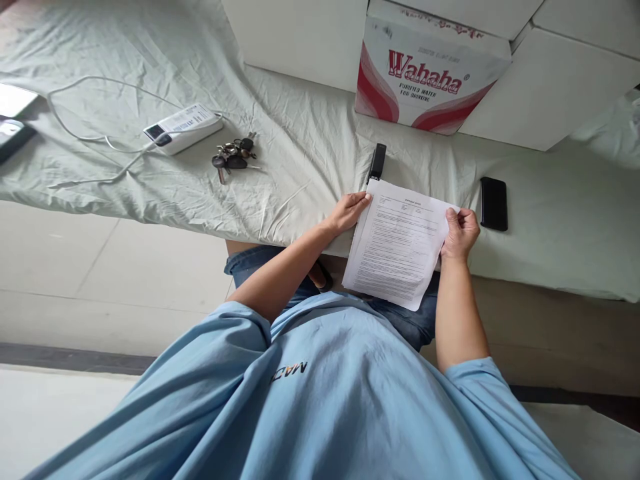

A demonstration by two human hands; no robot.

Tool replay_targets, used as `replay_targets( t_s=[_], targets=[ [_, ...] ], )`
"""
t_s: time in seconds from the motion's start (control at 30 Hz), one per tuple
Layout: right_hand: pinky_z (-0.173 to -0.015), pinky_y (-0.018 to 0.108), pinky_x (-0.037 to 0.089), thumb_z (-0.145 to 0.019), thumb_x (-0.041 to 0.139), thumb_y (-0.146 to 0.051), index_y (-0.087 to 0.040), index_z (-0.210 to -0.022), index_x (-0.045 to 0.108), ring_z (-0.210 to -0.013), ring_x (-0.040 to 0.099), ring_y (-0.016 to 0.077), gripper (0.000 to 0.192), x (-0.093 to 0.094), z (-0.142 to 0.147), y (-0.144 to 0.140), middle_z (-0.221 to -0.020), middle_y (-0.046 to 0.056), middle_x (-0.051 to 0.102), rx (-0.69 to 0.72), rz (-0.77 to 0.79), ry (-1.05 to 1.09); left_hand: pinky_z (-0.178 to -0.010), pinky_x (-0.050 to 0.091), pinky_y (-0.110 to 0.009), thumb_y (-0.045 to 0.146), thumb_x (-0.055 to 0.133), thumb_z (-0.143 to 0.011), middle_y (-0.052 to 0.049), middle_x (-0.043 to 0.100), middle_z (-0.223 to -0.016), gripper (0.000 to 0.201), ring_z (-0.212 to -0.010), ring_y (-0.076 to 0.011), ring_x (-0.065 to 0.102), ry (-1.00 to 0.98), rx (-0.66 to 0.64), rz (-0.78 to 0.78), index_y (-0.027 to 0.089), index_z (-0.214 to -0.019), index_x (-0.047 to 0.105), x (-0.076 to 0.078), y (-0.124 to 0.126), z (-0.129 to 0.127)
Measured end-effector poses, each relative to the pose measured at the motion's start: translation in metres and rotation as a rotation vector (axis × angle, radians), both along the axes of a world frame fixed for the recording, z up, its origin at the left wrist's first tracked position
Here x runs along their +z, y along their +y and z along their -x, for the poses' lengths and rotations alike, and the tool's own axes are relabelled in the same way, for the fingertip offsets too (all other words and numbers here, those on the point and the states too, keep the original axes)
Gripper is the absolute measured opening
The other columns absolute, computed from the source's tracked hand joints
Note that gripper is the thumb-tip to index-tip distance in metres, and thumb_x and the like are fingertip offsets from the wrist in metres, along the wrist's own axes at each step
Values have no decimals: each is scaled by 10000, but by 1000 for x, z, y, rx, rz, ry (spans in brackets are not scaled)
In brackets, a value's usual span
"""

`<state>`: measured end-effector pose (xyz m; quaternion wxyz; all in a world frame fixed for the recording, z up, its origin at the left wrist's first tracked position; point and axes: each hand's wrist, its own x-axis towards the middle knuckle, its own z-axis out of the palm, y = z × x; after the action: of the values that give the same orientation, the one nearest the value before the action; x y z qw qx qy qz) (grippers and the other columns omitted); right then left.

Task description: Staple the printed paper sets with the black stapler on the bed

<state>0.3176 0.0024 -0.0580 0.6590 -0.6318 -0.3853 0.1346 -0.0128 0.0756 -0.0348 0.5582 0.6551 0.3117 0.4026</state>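
A stack of printed papers (395,247) is held up between both hands, over my lap and the table's front edge. My left hand (350,211) is closed on its upper left edge, thumb on top. At the upper right corner, my right hand (459,233) pinches the sheets with curled fingers. Just beyond the top edge lies a black stapler-like object (377,161), partly hidden by the papers. To the right of my right hand a black phone (494,203) lies flat on the cloth.
A pale green cloth (310,133) covers the table. Left lie a bunch of keys (235,155), a white box-shaped device (185,128) with a white cable (120,175), and another device (15,137) at the edge. A Wahaha carton (430,73) stands at the back among white boxes (575,87).
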Motion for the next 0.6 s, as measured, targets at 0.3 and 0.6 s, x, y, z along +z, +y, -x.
replay_targets(
  t_s=[0.3, 0.6],
  targets=[
    [-658, 295, 386, -641, 914, -1002, -261, -840, 594, -676, 444, 118, 832, 4, 2, 0, -720, -78, 492, 46, 26, -6, -679, 397, -360, 999, 640, -1005, 2, 479, -747, 786, -726, -174, 443, 81, -18, -73, 259, -778, 507, -2, 2, 0],
    [-649, 298, 412, -647, 895, -1021, -268, -837, 589, -662, 476, 123, 835, 7, 6, -2, -702, -82, 486, 52, 65, -15, -702, 366, -394, 1020, 647, -980, 18, 424, -682, 808, -686, -179, 381, 125, 1, -117, 277, -733, 450, -1, 2, -1]
  ],
)
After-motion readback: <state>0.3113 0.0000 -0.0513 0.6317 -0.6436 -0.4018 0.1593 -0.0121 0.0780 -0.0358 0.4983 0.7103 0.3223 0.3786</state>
